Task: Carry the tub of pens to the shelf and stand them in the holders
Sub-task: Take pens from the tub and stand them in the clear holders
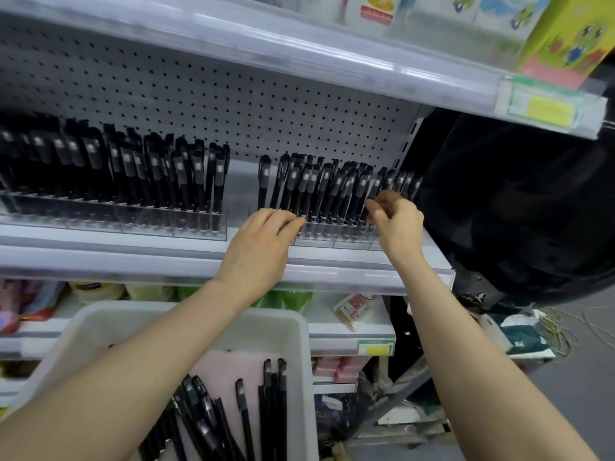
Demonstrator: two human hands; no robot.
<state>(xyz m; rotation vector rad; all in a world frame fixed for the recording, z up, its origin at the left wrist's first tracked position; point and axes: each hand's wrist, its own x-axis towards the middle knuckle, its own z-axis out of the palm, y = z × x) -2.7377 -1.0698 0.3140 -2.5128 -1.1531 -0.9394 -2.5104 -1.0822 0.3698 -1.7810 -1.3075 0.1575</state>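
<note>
Because the slots in the holder are packed tight, I judge the pen could snag its neighbours and tip a row askew, or slip down onto the shelf. My right hand pinches that pen between thumb and curled fingers. My left hand lies nearly flat, fingertips touching the standing pens at the holder's front. Below me sits the tub, with loose pens left in it.
</note>
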